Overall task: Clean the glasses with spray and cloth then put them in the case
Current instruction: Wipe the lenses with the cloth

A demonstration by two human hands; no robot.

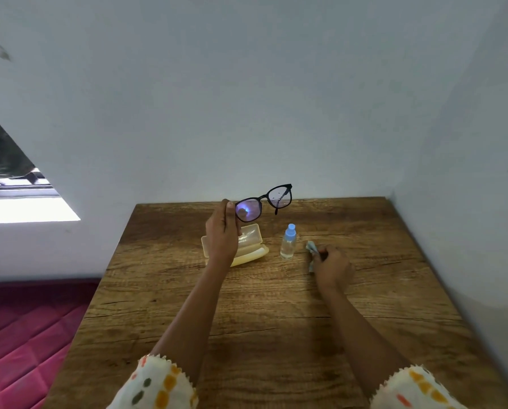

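**On a wooden table [246, 320]: glasses awaiting the cloth**

Above the open case [248, 246], the left hand [221, 231] is pinching the glasses [264, 199] by 1 end, holding them raised, frame running sideways. The right hand [332, 267] is gripping the cloth [311, 247] on the table beside the spray bottle [288, 242], nearer the free lens, likely wiping next.

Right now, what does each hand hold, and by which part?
The left hand holds the glasses up by one outer end of the frame. The right hand grips the crumpled cloth.
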